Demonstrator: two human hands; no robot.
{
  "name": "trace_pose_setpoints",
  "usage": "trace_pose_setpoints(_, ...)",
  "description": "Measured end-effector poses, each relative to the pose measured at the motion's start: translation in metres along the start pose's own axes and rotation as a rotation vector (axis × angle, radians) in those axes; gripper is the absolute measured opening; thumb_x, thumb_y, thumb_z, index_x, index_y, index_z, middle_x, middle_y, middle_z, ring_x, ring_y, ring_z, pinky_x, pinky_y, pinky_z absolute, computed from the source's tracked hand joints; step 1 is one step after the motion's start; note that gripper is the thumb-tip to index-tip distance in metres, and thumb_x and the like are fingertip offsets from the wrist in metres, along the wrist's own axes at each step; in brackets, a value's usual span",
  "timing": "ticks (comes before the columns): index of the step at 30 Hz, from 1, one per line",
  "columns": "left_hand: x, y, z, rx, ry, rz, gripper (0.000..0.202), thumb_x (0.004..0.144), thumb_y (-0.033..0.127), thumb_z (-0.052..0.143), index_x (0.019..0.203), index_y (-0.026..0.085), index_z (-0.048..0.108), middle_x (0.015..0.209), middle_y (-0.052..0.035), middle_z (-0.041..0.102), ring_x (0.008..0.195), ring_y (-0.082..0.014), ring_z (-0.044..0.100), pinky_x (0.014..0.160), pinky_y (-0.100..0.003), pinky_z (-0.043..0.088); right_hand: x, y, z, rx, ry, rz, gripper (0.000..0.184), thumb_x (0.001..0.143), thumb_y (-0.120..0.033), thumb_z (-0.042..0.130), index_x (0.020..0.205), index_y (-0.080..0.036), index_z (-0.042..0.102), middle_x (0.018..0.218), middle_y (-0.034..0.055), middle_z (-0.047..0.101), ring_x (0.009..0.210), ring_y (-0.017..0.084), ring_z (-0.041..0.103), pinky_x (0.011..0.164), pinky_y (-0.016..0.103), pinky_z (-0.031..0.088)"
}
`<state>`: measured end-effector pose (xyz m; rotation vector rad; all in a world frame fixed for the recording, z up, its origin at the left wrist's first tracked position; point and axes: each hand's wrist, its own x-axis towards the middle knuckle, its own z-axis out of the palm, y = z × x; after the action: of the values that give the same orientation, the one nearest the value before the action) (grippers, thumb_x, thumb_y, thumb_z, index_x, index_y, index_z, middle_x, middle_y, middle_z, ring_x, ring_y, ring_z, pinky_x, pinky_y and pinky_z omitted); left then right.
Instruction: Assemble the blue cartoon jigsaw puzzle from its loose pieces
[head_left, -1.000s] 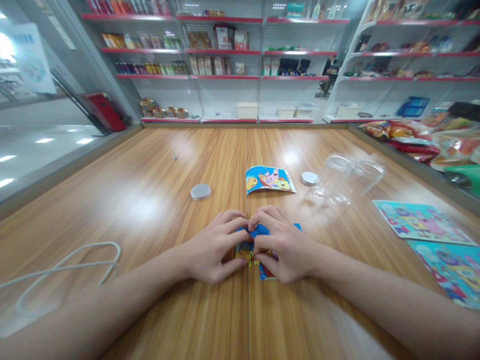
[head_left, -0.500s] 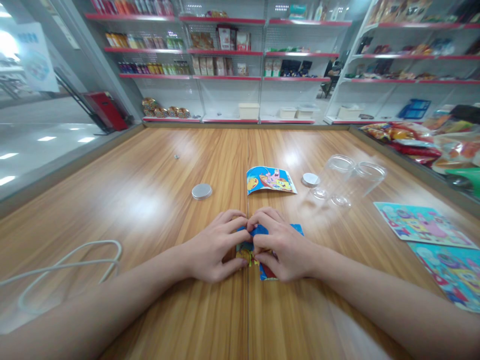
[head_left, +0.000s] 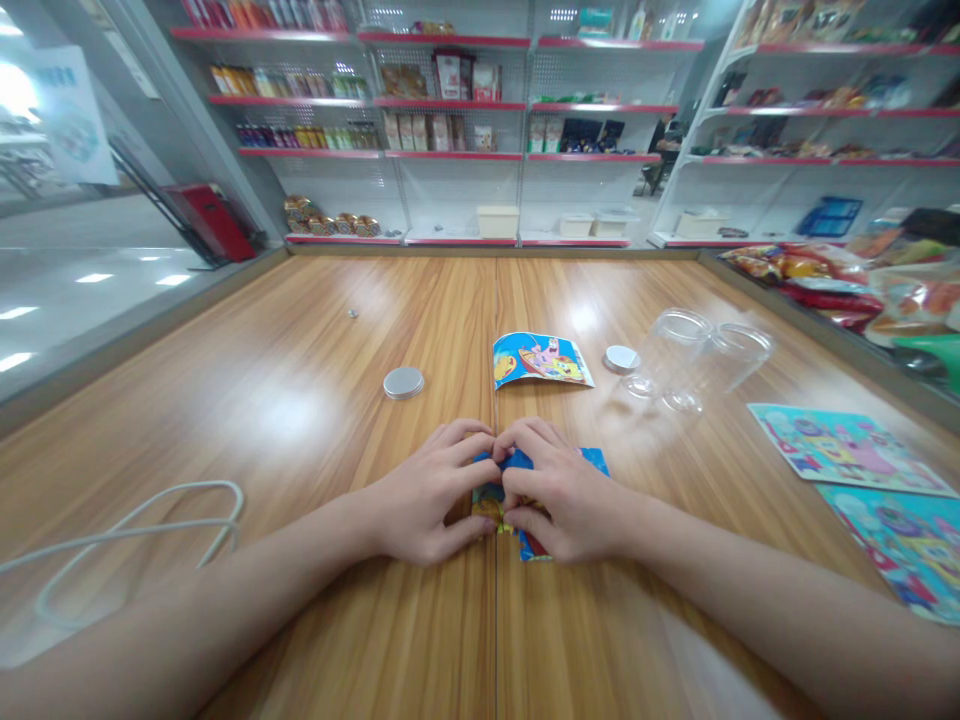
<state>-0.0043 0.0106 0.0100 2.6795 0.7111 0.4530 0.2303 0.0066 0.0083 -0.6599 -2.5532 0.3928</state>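
My left hand (head_left: pixel 431 495) and my right hand (head_left: pixel 566 492) meet over a small, colourful jigsaw puzzle (head_left: pixel 595 460) lying flat on the table. Bent left fingers and thumb hold its left part, where blue and yellow show. The right fingers are curled and pinch pieces near the middle, over the table's seam. Much of the puzzle is hidden beneath my right hand. Beyond my hands lies a curled picture card (head_left: pixel 544 360) with cartoon figures on blue.
A silver lid (head_left: pixel 403 382) lies left of the card and another lid (head_left: pixel 622 359) right of it, beside two clear jars (head_left: pixel 671 355). Two cartoon sheets (head_left: pixel 851 447) lie at right, a white cable (head_left: pixel 150 505) at left. Snack bags (head_left: pixel 817 275) sit past the right edge.
My right hand has shifted very slightly left, its fingertips and thumb closer to my left hand. My left hand and the other things stay where they were.
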Motion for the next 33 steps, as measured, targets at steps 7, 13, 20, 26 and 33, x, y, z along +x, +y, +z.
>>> trace_pose_setpoints(7,-0.0005,0.0011,-0.0007,0.004,-0.01,-0.004,0.026,0.085,0.031,0.065,0.108,0.02,0.062,0.125,-0.0112,0.055,0.126,-0.0316,0.044,0.112,-0.051,0.04,-0.0008,-0.0004,0.0005,0.011,-0.004,-0.004,0.005,0.083,-0.02,0.068,0.08,-0.018,0.064,0.117,0.0111,0.053,0.114,0.028,0.048,0.095,0.046,0.042)
trace_pose_setpoints(13,-0.0002,-0.0004,0.0004,-0.011,0.011,0.016,0.031,0.086,0.033,0.065,0.114,0.021,0.061,0.129,-0.0116,0.055,0.128,-0.032,0.044,0.112,-0.051,0.041,-0.0017,0.0009,-0.002,0.09,0.181,-0.002,0.01,0.08,-0.014,0.062,0.089,-0.02,0.063,0.108,0.01,0.056,0.103,0.025,0.053,0.091,0.045,0.044)
trace_pose_setpoints(20,-0.0003,-0.0017,-0.0006,-0.019,0.02,0.042,0.031,0.087,0.034,0.065,0.115,0.022,0.061,0.135,-0.0111,0.056,0.128,-0.0327,0.045,0.11,-0.053,0.042,-0.0067,0.0048,-0.0002,0.133,0.299,-0.139,0.016,0.07,-0.008,0.053,0.077,-0.022,0.051,0.071,0.0001,0.06,0.072,0.019,0.053,0.078,0.04,0.04)
trace_pose_setpoints(26,-0.0002,-0.0011,-0.0011,-0.01,0.012,0.044,0.03,0.087,0.033,0.065,0.115,0.022,0.062,0.135,-0.0107,0.056,0.128,-0.0323,0.046,0.111,-0.053,0.041,-0.0046,0.0012,-0.0009,0.114,0.193,-0.223,0.01,0.069,-0.012,0.051,0.068,-0.021,0.048,0.064,-0.0001,0.056,0.068,0.017,0.051,0.074,0.039,0.038)
trace_pose_setpoints(33,-0.0004,-0.0012,-0.0002,-0.021,0.006,0.046,0.029,0.087,0.033,0.064,0.114,0.021,0.061,0.135,-0.0107,0.056,0.128,-0.0323,0.045,0.111,-0.053,0.04,-0.003,0.0006,-0.0017,0.102,0.12,-0.231,0.008,0.067,-0.012,0.05,0.066,-0.02,0.05,0.062,0.0004,0.056,0.069,0.017,0.05,0.072,0.039,0.037)
